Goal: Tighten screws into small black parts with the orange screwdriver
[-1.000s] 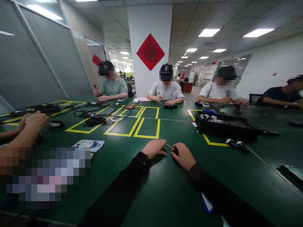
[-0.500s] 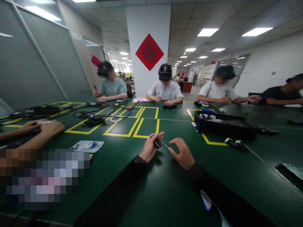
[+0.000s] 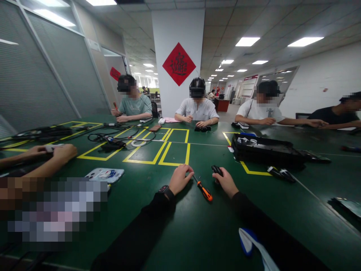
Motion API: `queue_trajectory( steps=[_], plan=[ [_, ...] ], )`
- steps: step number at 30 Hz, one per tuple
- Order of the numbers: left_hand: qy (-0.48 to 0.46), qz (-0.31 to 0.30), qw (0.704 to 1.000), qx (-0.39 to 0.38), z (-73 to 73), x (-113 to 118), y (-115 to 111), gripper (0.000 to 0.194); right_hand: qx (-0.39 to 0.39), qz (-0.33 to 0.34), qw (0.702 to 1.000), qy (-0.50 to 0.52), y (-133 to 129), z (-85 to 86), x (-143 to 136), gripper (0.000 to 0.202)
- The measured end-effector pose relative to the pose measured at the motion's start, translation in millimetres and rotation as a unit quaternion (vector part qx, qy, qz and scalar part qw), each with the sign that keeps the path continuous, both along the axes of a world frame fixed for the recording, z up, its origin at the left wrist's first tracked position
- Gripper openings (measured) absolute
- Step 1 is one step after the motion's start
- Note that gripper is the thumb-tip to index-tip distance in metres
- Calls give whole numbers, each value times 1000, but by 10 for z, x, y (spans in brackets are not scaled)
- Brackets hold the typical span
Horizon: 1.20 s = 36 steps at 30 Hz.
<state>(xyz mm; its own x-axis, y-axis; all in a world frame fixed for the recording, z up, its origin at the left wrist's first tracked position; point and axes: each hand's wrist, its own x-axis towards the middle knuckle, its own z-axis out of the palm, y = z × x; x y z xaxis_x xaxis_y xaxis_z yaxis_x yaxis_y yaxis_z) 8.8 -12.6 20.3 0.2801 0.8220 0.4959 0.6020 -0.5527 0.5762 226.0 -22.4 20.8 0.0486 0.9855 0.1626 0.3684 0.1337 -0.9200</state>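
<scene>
Near the middle of the green table, my left hand (image 3: 180,179) is closed, its fingertips together at the tip of a screwdriver's shaft; what they pinch is too small to make out. The screwdriver (image 3: 204,191) has an orange and black handle pointing toward me and to the right. A tiny dark piece (image 3: 200,177) is beside its shaft. To the right, my right hand (image 3: 226,182) is wrapped round a small black object (image 3: 217,171), held just above or on the table.
A black tray (image 3: 263,148) holds small white pieces at the right. A phone (image 3: 105,175) lies at the left, near another person's hands (image 3: 65,152). Cables (image 3: 108,140) spread over the back left. A blue and white item (image 3: 247,241) is near my right sleeve. People sit opposite.
The black object has passed from my left hand to my right. The screwdriver, whose shaft showed at my right fingers, now lies between my hands. My left hand has turned palm down.
</scene>
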Motion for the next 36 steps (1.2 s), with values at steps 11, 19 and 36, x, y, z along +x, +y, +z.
queue_trajectory(
  steps=[11,19,36],
  plan=[
    [111,143,981,-66,-127,333,91,26,57,-28,998,24,15,-187,2,39],
    [128,138,981,-53,-153,329,90,21,8,27,999,-36,34,-94,27,50],
    [-21,44,999,-3,-262,391,83,12,30,245,903,-351,-92,465,276,42]
  ],
)
